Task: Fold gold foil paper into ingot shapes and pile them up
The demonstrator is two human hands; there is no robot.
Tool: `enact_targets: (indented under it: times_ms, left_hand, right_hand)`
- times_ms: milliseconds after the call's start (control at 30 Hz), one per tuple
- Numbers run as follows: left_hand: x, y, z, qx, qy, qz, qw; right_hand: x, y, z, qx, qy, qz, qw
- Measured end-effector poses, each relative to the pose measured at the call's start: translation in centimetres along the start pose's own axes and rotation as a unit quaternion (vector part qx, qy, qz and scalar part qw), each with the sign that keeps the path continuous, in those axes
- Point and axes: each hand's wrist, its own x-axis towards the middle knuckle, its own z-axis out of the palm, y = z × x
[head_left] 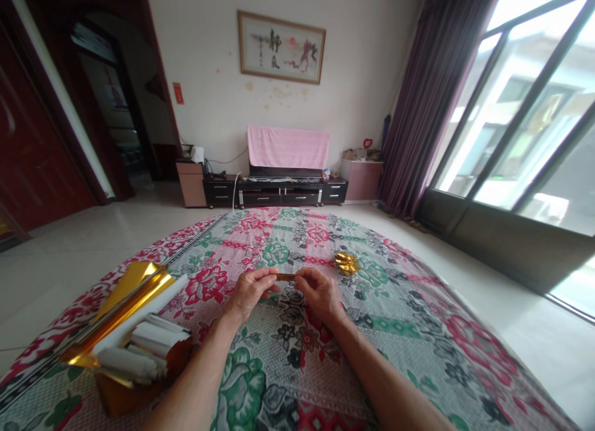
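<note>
A short, narrow gold strip (285, 277) is stretched level between my two hands above the patterned cloth. My left hand (251, 289) pinches its left end between thumb and fingers. At the right end, the fingertips of my right hand (320, 290) are closed on the same strip. A shiny gold foil bow (346, 263) lies on the cloth to the right of my right hand, touching neither hand.
The flowered cloth (242, 381) covers a rounded table. On its left lie a gold foil roll (127, 304), white rolled pieces (158, 338) and more foil, beside my left forearm. Beyond stands a low black cabinet (283, 198) with a pink cloth (288, 147) above.
</note>
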Motion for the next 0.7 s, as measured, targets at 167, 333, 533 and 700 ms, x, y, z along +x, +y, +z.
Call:
enact_targets:
  times_ms: [167,333,533,700]
  left_hand:
    - [0.0,0.0,0.1,0.016,-0.009,0.005,1.0]
    - [-0.1,0.2,0.4,-0.022,-0.025,-0.004,0.999]
    - [0.0,0.1,0.4,-0.051,-0.026,-0.011,0.998]
    - [-0.1,0.2,0.3,-0.059,-0.029,-0.003,0.998]
  right_hand:
    - [0.0,0.3,0.1,0.041,-0.019,0.021,0.999]
    - [0.1,0.8,0.4,0.096,-0.038,0.047,0.994]
    - [0.1,0.0,0.1,0.141,-0.059,0.072,0.986]
    - [0.1,-1.0,-0.3,0.187,-0.086,0.099,0.974]
